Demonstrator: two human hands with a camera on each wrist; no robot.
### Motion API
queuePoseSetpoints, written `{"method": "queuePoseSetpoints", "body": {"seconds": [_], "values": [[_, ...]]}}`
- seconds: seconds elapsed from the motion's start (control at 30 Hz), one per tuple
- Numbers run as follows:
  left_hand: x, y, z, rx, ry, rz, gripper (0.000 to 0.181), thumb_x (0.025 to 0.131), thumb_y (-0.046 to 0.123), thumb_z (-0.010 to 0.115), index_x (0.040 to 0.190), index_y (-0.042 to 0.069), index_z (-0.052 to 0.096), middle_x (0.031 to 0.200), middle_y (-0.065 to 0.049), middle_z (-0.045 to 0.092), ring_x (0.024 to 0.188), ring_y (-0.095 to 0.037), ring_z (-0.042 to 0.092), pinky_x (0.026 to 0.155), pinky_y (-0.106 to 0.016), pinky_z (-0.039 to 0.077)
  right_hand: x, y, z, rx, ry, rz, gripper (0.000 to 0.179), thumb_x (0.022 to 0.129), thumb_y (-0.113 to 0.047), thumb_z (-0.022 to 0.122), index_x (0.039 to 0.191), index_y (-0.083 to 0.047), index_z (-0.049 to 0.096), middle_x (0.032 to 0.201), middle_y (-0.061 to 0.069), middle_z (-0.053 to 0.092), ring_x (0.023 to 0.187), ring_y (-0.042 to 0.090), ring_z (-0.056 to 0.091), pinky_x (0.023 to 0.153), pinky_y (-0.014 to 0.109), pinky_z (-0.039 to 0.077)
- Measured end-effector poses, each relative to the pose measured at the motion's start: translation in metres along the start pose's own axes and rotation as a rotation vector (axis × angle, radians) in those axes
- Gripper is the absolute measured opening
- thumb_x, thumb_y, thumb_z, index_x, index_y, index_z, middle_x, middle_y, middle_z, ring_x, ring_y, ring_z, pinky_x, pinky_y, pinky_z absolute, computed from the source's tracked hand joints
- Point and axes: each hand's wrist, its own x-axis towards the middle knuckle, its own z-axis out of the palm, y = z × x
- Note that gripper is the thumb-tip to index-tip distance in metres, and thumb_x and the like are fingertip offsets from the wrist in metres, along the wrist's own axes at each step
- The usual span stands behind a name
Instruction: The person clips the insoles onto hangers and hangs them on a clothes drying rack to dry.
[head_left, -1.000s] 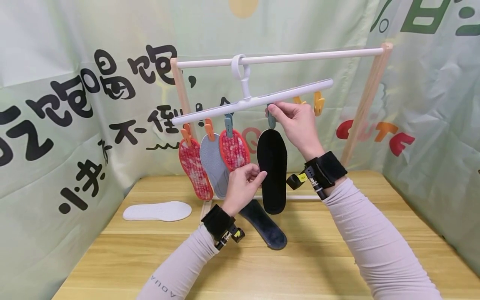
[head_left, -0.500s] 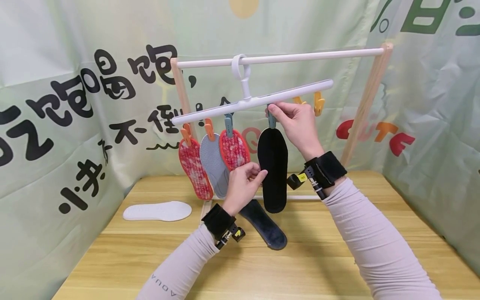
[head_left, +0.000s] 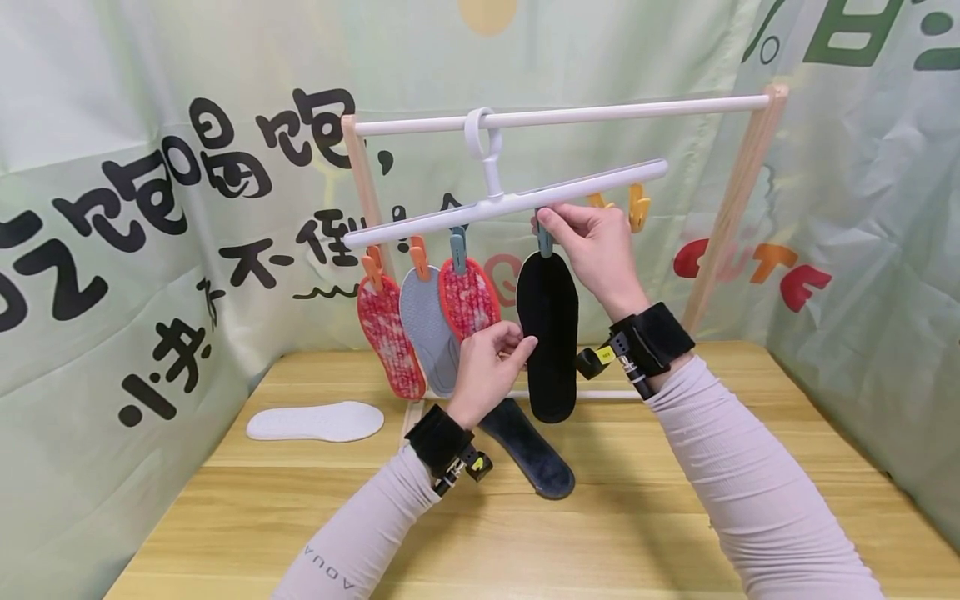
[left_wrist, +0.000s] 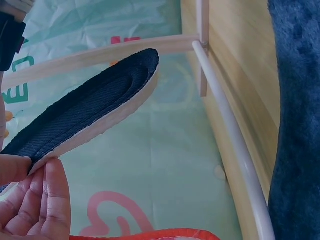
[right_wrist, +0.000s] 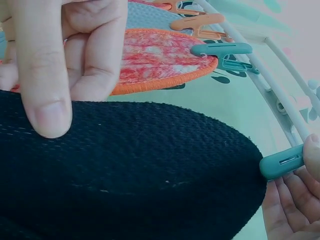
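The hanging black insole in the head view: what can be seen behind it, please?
The printed curtain, lower white rod and tabletop show on both sides; parts the black insole covers are hidden.

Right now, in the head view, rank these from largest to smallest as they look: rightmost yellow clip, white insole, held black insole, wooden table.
1. Wooden table
2. Held black insole
3. White insole, lying flat, so foreshortened
4. Rightmost yellow clip

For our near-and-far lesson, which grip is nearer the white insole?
Left. The left grip is above and right of the white insole; the right grip is higher and farther right.
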Motion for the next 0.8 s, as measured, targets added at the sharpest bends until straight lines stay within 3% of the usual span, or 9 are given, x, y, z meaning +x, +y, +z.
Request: {"method": "queuePoseSetpoints", "body": {"seconds": [0.2, 0.43, 0.8], "values": [[0.0019, 0.0017, 0.0002, -0.015, 0.004, 0.008, 0.018, 0.101, 0.023, 0.077, 0.093, 0.007, 0.074, 0.087, -0.008, 0.078, 0.073, -0.015, 0.076, 0.072, -0.022, 0.06, -0.0009, 0.0006, -0.0005, 0.0, -0.003, 0.001, 0.024, 0.103, -0.027, 0.075, 0.109, -0.007, 0.086, 0.106, 0.013, 0.083, 0.098, -0.002, 0.071, 0.082, 0.018, 0.051], [0.0035, 0.0018, 0.0, -0.026, 0.01, 0.006, 0.017, 0.102, 0.022, 0.076, 0.094, 0.007, 0.073, 0.086, -0.009, 0.077, 0.071, -0.013, 0.075, 0.069, -0.023, 0.061, -0.0009, 0.0017, 0.0004, 0.005, -0.003, -0.003, 0.024, 0.103, -0.027, 0.074, 0.108, -0.007, 0.086, 0.104, 0.012, 0.083, 0.099, -0.002, 0.072, 0.087, 0.017, 0.052], [0.0071, 0.006, -0.0005, -0.008, 0.012, -0.01, 0.019, 0.102, 0.024, 0.077, 0.095, 0.007, 0.074, 0.087, -0.008, 0.079, 0.071, -0.012, 0.074, 0.074, -0.024, 0.059, -0.002, 0.0024, -0.0011, -0.006, -0.008, 0.006, 0.024, 0.104, -0.028, 0.074, 0.109, -0.008, 0.085, 0.106, 0.013, 0.083, 0.1, 0.0, 0.071, 0.083, 0.019, 0.05]]}}
